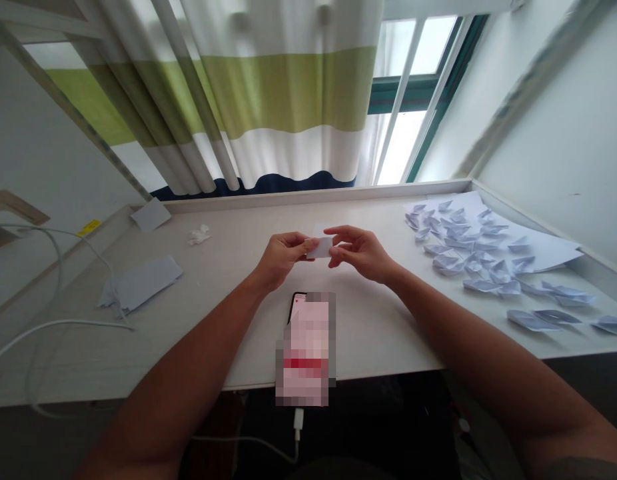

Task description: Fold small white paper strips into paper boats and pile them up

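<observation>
Over the middle of the white table, my left hand (287, 255) pinches a small folded piece of white paper (319, 248) between thumb and fingers. My right hand (361, 253) is at the paper's right edge, its index finger and thumb apart. Whether its fingertips touch the paper is hard to tell. Below my hands a phone (308, 347), partly blurred out, lies near the table's front edge with a white charging plug (298, 421) at its lower end.
Many folded paper boats (448, 263) spread over the right side, some on large white sheets (543, 233). To the left are a stack of paper (143, 283), a separate sheet (151, 215), a crumpled tissue (199, 235) and a white cable (63, 325). A raised rim (298, 194) borders the back.
</observation>
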The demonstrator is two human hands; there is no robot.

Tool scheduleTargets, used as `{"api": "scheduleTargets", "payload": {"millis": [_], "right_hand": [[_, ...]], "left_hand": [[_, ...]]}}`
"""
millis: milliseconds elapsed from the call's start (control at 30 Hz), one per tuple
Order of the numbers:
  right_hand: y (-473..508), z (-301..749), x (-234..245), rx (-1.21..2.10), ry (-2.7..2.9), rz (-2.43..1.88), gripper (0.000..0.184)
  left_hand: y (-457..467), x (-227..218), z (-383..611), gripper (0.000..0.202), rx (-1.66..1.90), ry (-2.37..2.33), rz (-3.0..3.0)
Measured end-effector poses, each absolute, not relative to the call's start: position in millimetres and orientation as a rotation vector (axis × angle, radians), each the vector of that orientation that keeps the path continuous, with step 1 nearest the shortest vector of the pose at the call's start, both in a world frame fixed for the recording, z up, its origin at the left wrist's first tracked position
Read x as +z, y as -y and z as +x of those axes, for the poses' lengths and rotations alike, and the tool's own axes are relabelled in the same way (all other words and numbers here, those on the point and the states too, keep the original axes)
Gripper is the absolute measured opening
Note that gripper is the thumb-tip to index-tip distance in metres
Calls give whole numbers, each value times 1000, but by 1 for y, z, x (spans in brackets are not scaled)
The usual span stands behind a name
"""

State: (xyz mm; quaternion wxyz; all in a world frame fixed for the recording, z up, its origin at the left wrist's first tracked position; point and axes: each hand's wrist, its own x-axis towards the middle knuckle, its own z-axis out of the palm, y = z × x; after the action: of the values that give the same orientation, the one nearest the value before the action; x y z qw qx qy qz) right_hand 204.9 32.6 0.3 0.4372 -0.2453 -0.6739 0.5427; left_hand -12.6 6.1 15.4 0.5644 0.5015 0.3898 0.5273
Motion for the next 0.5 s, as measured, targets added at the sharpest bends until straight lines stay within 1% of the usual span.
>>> {"api": "scheduleTargets", "payload": {"millis": [300, 500], "right_hand": [[-31, 206, 6, 1392, 1695, -549, 44], [-28, 204, 6, 1370, 1667, -573, 38]], "left_hand": [[-6, 16, -10, 46, 1291, -910, 1108], [-7, 15, -11, 45, 1303, -943, 1192]]}}
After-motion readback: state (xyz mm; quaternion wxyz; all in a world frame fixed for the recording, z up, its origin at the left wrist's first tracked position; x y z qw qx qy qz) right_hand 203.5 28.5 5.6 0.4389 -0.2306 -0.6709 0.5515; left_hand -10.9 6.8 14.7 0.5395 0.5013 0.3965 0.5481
